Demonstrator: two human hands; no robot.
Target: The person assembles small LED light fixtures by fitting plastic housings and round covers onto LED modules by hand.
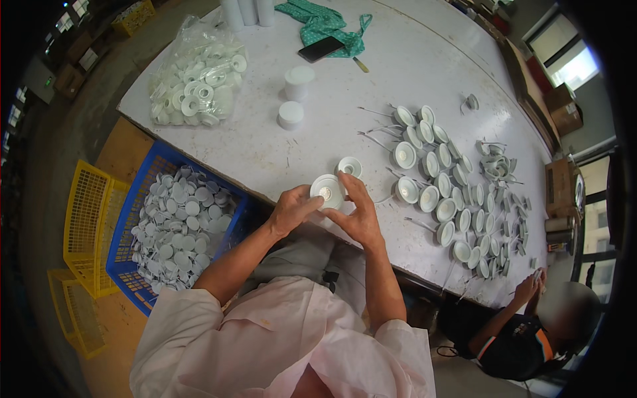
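Fingers of our left hand (290, 211) and right hand (361, 216) grip a white lamp housing (330, 186) by its rim, above the near edge of the worktop (259, 162); a white ring-shaped part (353, 163) lies just beyond.

My left forearm (232, 261) slants up and inward; my right forearm (386, 285) rises more steeply. My left hand (295, 208) curls in a grip facing my right hand (360, 215), whose thumb (338, 217) and forefinger (352, 186) stand apart, curved.

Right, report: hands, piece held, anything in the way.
Left hand and right hand holding one round white fitting between them. Similar white ring just beyond; might crowd right hand.
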